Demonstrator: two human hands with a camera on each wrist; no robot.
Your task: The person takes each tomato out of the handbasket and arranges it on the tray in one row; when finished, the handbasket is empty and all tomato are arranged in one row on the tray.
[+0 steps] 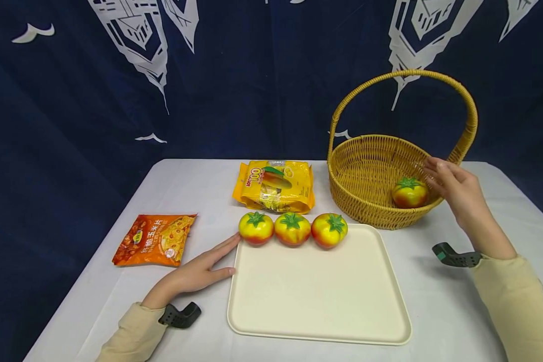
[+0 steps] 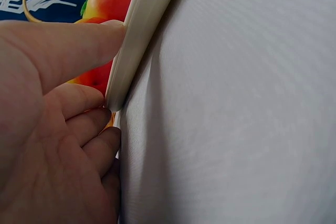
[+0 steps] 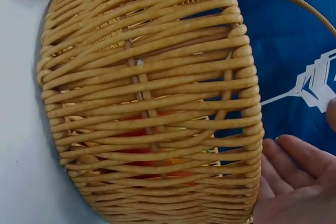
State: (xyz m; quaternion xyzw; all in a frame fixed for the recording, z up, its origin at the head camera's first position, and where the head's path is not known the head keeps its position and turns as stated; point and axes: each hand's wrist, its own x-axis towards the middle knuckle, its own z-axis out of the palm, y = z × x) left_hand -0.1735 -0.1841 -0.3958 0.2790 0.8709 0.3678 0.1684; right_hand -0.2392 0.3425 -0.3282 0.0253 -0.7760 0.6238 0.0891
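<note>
My left hand point(image 1: 193, 272) lies at the left edge of a cream tray point(image 1: 321, 296), fingers stretched out. In the left wrist view its thumb point(image 2: 100, 43) touches the tray's rim. Three yellow-red tomatoes point(image 1: 292, 229) with green leafy tops stand in a row along the tray's far edge. My right hand point(image 1: 457, 188) is at the right rim of a wicker basket point(image 1: 366, 206), its fingers loosely extended and holding nothing. One more tomato point(image 1: 409, 193) sits inside the basket near that hand; through the weave in the right wrist view it shows as a red patch.
A yellow snack package point(image 1: 276, 186) with a mango picture lies behind the tomatoes. An orange snack bag point(image 1: 155, 240) lies left of the tray. The basket's tall arched handle point(image 1: 402, 73) rises before a dark blue curtain point(image 1: 253, 75). White cloth point(image 1: 199, 188) covers the table.
</note>
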